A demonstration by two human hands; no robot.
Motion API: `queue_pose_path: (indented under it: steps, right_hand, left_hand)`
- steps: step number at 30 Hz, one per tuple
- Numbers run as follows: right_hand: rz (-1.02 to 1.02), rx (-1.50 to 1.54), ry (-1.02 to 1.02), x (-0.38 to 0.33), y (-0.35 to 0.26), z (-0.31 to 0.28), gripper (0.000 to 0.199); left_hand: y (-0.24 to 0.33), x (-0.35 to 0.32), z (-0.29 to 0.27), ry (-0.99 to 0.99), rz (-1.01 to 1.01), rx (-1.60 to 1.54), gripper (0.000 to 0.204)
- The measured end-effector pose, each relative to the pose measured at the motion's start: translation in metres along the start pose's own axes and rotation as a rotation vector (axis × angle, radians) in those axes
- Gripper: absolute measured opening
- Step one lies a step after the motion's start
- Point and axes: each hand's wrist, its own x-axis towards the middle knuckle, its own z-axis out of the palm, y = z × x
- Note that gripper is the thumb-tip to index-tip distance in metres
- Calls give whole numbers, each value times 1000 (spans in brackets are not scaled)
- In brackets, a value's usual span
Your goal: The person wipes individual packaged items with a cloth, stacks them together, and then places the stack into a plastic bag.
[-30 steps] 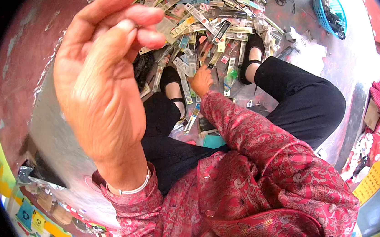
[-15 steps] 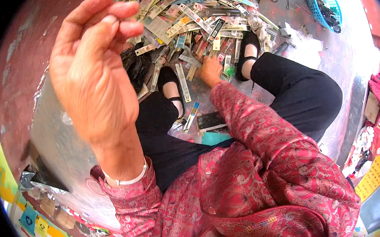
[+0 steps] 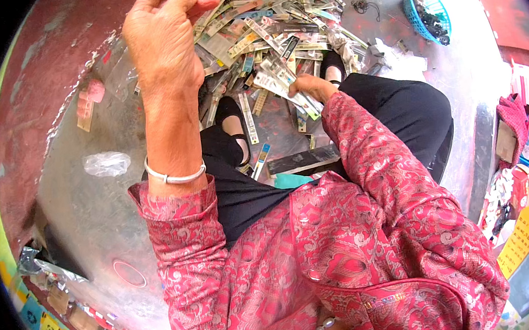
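My right hand [image 3: 312, 88] is closed on a few slim clear plastic packets [image 3: 282, 87], fanned out over the floor between my shoes. Beyond it spreads a large heap of similar long narrow packets [image 3: 258, 32] with coloured and printed labels. Raised to the left of that heap, my left hand [image 3: 165, 31] has its fingers curled in toward the thumb near the top edge. What it holds, if anything, is hidden. A single slim packet with a blue end [image 3: 261, 160] lies by my left shoe [image 3: 231, 118].
A blue plastic basket [image 3: 416, 20] with dark items stands at the far right, near a tangle of dark cord [image 3: 364, 6]. Crumpled clear plastic [image 3: 106, 164] and a pink-and-tan packet [image 3: 86, 109] lie on the left floor. A dark bar [image 3: 299, 161] lies before my lap.
My right hand has lifted from the floor and now grips several slim packets. My left hand has moved forward and to the right. The view has shifted a little.
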Motion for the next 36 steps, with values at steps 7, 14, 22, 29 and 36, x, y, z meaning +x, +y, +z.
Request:
queue_pose_path:
  steps: [7,14,22,29,36]
  right_hand:
    - [-67,377,103,-44,-127,-43,28]
    - [-442,467,104,-130,-233,-67,28]
    - [-647,551,-131,-190,-235,-54,33]
    - [-817,448,-132,-198,-239,-53,34]
    - [-772,512,42,-206,-246,-56,35]
  left_hand:
    - [-2,-5,11,-9,-39,53,22]
    - [-16,-3,21,-14,-265,95,40]
    - [-29,-15,60,-520,-526,-236,45]
    - [-32,-12,78,-447,-283,-276,49]
    - [-36,-11,91,-373,-287,-405,44]
